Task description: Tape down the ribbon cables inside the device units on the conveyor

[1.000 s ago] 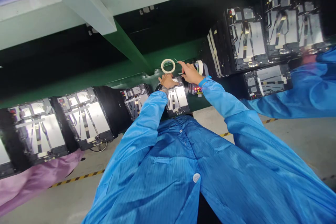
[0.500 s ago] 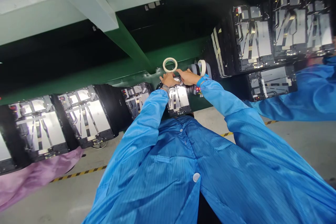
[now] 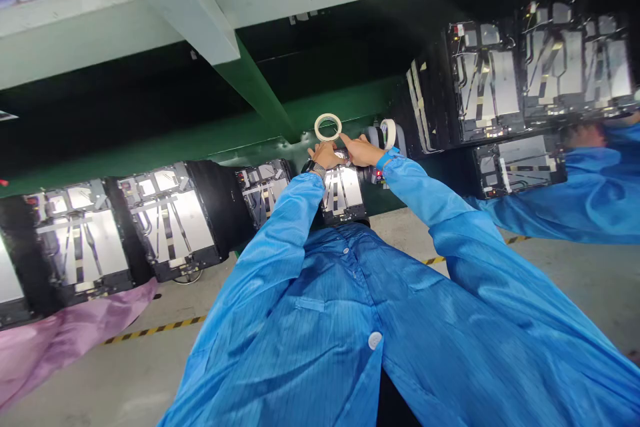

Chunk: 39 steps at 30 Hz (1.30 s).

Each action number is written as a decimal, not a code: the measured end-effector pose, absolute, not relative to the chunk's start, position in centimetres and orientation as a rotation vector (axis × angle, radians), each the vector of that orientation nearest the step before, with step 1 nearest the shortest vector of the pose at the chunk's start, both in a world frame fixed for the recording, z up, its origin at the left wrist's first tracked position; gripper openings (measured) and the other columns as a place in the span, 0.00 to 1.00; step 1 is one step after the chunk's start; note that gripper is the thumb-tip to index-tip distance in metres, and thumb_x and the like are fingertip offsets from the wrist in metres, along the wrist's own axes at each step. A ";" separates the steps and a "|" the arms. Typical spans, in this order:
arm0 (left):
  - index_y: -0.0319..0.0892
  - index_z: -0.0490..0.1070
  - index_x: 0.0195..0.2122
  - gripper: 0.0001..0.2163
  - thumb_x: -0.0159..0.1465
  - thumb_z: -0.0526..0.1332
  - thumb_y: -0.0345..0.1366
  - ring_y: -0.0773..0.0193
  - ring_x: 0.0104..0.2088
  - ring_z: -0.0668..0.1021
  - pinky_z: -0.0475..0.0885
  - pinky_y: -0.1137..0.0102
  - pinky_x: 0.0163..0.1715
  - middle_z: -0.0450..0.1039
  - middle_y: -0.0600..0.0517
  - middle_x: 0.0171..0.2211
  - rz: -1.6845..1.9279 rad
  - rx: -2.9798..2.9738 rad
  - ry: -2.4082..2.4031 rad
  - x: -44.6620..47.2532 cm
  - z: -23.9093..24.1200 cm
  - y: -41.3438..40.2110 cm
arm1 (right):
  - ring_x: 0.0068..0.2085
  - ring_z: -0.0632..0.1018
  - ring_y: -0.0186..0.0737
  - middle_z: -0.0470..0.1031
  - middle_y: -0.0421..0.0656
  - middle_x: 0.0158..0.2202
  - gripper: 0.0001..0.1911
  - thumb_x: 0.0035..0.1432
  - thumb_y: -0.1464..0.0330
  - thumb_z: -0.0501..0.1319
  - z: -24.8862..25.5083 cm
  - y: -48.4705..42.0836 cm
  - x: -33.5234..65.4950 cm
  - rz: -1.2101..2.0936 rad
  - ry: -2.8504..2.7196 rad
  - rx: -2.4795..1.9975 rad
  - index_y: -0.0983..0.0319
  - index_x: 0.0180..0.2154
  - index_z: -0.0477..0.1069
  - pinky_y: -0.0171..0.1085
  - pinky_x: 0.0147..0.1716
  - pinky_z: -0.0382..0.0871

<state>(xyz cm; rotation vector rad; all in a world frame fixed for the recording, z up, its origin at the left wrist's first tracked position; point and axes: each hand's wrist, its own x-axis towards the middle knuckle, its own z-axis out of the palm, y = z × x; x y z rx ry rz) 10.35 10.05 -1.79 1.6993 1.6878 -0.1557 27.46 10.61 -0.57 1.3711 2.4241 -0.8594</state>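
Note:
An opened flat electronic unit (image 3: 343, 190) with silver panels and dark ribbon cables lies in front of me. My left hand (image 3: 326, 155) rests over its upper edge, fingers spread and thumb pointing right. From the right, my right hand (image 3: 363, 151) reaches the same edge with its index finger stretched out. Both hands nearly meet there, and the fingertips partly hide what they touch. I see nothing held in either hand. A masking tape roll (image 3: 317, 127) lies just beyond the fingers. Beside my right hand stands a grey tape dispenser (image 3: 371, 134) with another roll (image 3: 390, 136).
More opened units stand along the left, the nearest unit (image 3: 264, 190) close to my left arm. Several others (image 3: 487, 83) stand at the right. A co-worker's blue sleeve (image 3: 595, 193) and a pink sleeve (image 3: 100, 313) flank me. A pale beam (image 3: 185, 7) hangs above.
The whole view has shifted slightly down and to the right. My hands keep nearly the same place at the unit's upper edge.

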 end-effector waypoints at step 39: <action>0.47 0.74 0.55 0.38 0.48 0.76 0.62 0.37 0.66 0.68 0.51 0.43 0.69 0.72 0.41 0.62 -0.171 1.674 1.696 10.2 -2.6 10.3 | 0.60 0.68 0.74 0.72 0.68 0.60 0.68 0.52 0.42 0.72 2.2 13.2 28.0 -0.446 2.495 1.364 0.74 0.75 0.42 0.57 0.60 0.51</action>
